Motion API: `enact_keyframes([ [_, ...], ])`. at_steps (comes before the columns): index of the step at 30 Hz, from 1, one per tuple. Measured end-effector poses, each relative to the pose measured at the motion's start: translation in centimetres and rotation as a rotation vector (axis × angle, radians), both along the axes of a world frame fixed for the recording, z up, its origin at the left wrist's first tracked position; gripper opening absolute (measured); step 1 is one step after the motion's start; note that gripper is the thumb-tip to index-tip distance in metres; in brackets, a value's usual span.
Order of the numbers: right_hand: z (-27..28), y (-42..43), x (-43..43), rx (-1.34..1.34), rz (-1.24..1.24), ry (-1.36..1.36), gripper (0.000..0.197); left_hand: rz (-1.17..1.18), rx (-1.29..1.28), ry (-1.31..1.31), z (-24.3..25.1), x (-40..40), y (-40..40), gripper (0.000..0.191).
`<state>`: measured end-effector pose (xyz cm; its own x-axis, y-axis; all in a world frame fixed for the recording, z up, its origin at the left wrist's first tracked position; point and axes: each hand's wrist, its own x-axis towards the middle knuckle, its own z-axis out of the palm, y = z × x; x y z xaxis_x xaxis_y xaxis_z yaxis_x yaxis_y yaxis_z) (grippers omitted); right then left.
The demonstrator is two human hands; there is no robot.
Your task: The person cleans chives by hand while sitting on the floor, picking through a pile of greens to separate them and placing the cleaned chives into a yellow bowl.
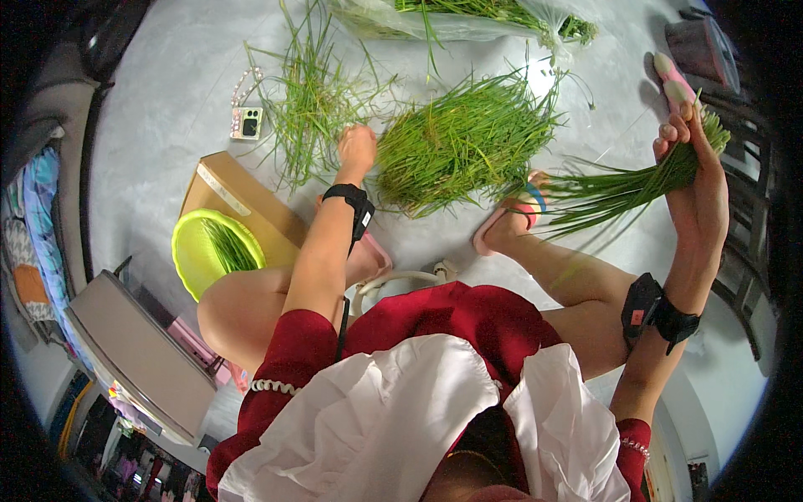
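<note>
My right hand [697, 141] grips a bunch of green chives [640, 185], raised at the right with its pale cut ends pointing up and right and its long leaves trailing left. My left hand [356, 149] hovers over or rests on the floor between two heaps, fingers curled inward; whether anything is pinched in it is hidden. To its right lies a thick pile of chives [467, 141]. A thinner scatter of loose leaves [310, 106] spreads on its left. A lime-yellow plastic basket [191, 251] holds some chives, tilted against a cardboard box [251, 194].
At the top, a clear plastic bag [376, 22] contains more greens. A phone [247, 123] with a beaded strap lies on the grey floor [169, 113]. A pink shoe [676, 81] and a bin [699, 53] stand far right. My slippered foot [507, 226] is beside the pile.
</note>
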<state>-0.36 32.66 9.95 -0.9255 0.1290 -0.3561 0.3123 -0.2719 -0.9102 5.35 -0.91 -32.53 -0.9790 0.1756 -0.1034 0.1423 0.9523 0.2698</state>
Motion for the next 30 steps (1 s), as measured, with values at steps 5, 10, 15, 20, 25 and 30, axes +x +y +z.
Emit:
enact_keyframes([
  [5, 0.0, 1.2, -0.2, -0.195, 0.292, 0.105, 0.014, 0.211, 0.276, -0.326, 3.2, -0.7, -1.0, 0.018],
  [10, -0.6, 0.8, -0.3, -0.202, 0.196, 0.096, 0.016, 0.312, 0.296, -0.335, 11.9, -2.8, -0.1, 0.016],
  [15, -1.6, -0.5, -0.9, -0.052, 0.195, 0.067, 0.026, 0.028, 0.173, -0.199, 19.8, -4.5, -0.2, 0.01],
  [20, -1.4, -4.2, -0.4, 0.517, 0.352, 0.194, 0.025, 0.038, 0.264, -0.332, 28.5, -5.0, -0.3, 0.011],
  [25, -4.8, -7.2, -1.5, 0.922, 0.686, 0.412, 0.027, -0.043, 0.499, -0.337, 36.2, -4.2, -1.4, 0.015],
  [30, -4.5, -11.1, -0.9, 0.9, 0.916, 0.447, 0.033, -0.032, 0.645, -0.277, 39.2, -4.0, -2.9, 0.012],
])
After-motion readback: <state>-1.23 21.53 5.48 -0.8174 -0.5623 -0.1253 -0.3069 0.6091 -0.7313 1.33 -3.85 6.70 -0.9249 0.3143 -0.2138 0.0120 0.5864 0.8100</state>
